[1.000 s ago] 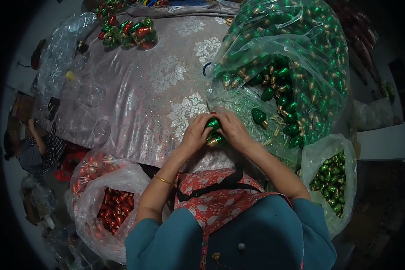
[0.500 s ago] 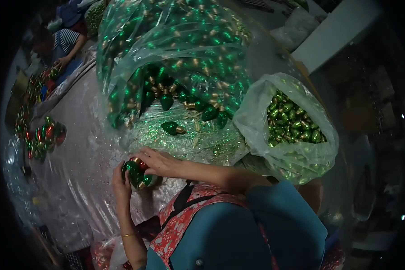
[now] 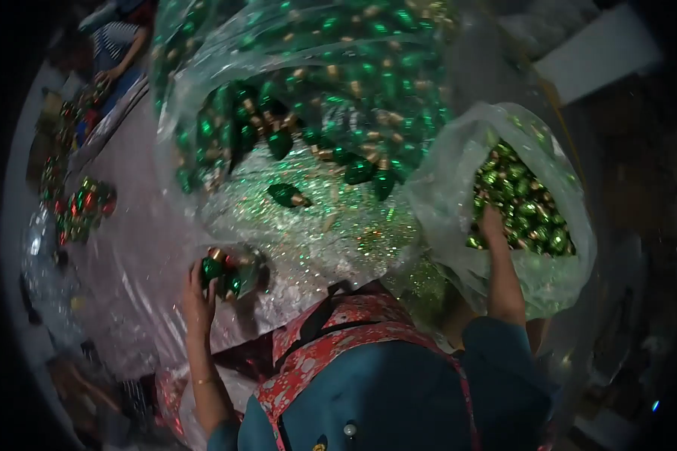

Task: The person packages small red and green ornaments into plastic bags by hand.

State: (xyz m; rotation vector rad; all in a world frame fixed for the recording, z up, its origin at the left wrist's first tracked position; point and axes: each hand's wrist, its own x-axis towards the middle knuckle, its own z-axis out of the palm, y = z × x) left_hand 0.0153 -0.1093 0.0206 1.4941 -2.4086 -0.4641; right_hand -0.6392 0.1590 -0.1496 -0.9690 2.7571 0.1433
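Observation:
My left hand [image 3: 197, 295] curls its fingers around the near left side of a small group of shiny green and red bulb-shaped ornaments [image 3: 230, 283] with gold caps. They seem to sit in a clear plastic holder on the table. Over on the right, my right hand [image 3: 492, 222] reaches into an open translucent bag [image 3: 442, 197] among many small light-green ornaments [image 3: 520, 197]. Its fingertips are hidden down among them. A single dark green bulb ornament [image 3: 284, 195] with a gold cap lies on glittery plastic ahead of me.
A large clear bag [image 3: 331, 52] of dark green bulb ornaments fills the far side, its mouth facing me. At left stands a cluster of red and green ornaments [image 3: 87, 207]. Another person [image 3: 116, 49] works at far left. A white box [image 3: 598, 52] is at far right.
My right hand has left the ornament group and moved right into the bag of light-green ornaments. My left hand stays at the group. The whole view has shifted slightly.

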